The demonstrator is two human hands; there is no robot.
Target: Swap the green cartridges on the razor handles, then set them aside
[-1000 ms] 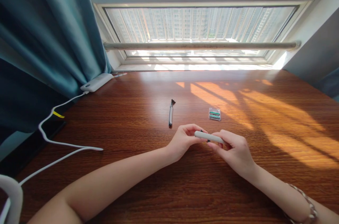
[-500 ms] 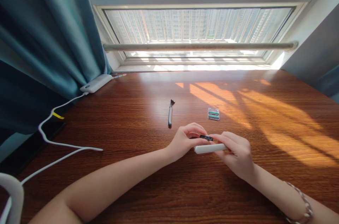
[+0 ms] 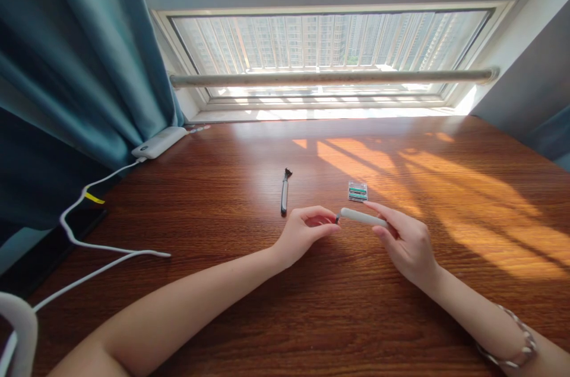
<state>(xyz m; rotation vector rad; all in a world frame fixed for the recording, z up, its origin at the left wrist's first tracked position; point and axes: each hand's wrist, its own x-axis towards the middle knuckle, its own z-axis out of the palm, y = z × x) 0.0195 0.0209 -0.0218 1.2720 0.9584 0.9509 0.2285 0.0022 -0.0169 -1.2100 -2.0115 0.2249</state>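
Observation:
In the head view my left hand (image 3: pixel 305 234) pinches a small dark razor cartridge (image 3: pixel 337 219) between thumb and fingertips, which partly hide it. My right hand (image 3: pixel 407 241) grips the rear end of a white razor handle (image 3: pixel 363 217), its index finger stretched along the far side. The handle's narrow neck points left and meets the cartridge; whether the two are locked together I cannot tell. Beyond my left hand lies a grey and black razor (image 3: pixel 284 193). A clear blade case (image 3: pixel 357 191) with green-striped cartridges lies just past my right fingertips.
A brown wooden table (image 3: pixel 240 169) runs up to a barred window (image 3: pixel 333 41). At the left, a white power bank (image 3: pixel 160 142) with a white cable (image 3: pixel 107 241) lies beside a blue curtain (image 3: pixel 89 38). Sunlight falls across the right side.
The white handle has moved away from me and turned, so its neck now meets the cartridge. My right fingers have left the cartridge, which has turned in my left fingertips.

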